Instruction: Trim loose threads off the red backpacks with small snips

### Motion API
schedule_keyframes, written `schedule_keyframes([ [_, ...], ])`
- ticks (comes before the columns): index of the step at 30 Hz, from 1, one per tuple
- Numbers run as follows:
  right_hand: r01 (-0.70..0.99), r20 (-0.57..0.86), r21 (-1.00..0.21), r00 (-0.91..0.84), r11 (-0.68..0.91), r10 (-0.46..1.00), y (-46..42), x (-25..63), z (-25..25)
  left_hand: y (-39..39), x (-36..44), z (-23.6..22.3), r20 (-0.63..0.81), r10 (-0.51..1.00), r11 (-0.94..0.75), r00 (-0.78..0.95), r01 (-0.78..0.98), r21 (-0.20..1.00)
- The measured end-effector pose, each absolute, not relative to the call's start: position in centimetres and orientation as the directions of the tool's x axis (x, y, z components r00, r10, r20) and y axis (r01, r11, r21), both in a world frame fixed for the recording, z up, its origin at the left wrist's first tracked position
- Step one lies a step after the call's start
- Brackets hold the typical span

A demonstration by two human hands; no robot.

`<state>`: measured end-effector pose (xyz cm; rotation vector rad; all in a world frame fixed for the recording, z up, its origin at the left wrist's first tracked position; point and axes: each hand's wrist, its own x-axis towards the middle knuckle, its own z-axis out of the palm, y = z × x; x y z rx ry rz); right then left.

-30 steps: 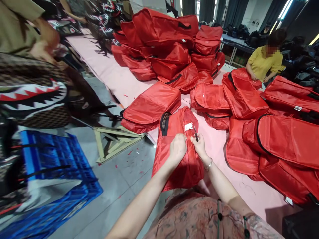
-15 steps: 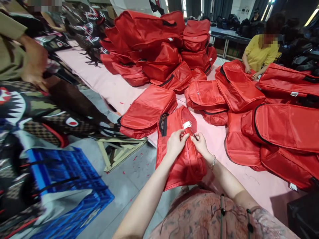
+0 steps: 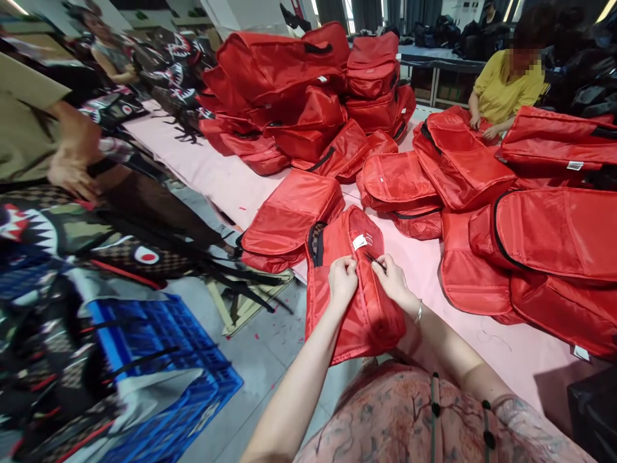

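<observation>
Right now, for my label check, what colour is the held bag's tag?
The tag is white; it shows best in the head view.

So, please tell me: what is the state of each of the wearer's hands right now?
Left hand: closed, gripping the red bag.
Right hand: closed, holding a small dark tool, exact kind unclear.

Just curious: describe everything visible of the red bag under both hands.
The red bag looks like shiny fabric, with a white label and a black-edged opening showing brown checks. It lies at the edge of the pink table, pinched by the left hand; the right hand, holding a dark tool, touches it.
</observation>
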<state>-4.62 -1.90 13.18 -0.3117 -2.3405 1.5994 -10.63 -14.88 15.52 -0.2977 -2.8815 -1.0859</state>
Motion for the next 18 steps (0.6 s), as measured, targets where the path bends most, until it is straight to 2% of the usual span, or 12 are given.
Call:
schedule_keyframes([
  [4, -0.04, 0.214, -0.771, -0.956, 0.636, 0.199, -0.9, -3.8, 14.2, -14.8, -11.3, 14.7, 0.121, 0.152, 0.666, -0.981, 0.192, 0.721],
  [8, -0.109, 0.262, -0.569, -0.963, 0.815, 0.055, -0.2, -3.8, 14.9, -14.5, -11.5, 14.6, 0.142, 0.151, 0.632, -0.978, 0.206, 0.747],
  [12, -0.123, 0.256, -0.468, -0.967, 0.875, 0.001, 0.2, -3.9, 15.7, -14.4, -11.6, 14.8, 0.165, 0.187, 0.625, -0.968, 0.247, 0.741],
  [18, -0.156, 0.238, -0.439, -0.97, 0.885, -0.053, 0.7, -4.3, 16.5, -14.4, -11.9, 15.5, 0.215, 0.258, 0.628, -0.942, 0.333, 0.704],
])
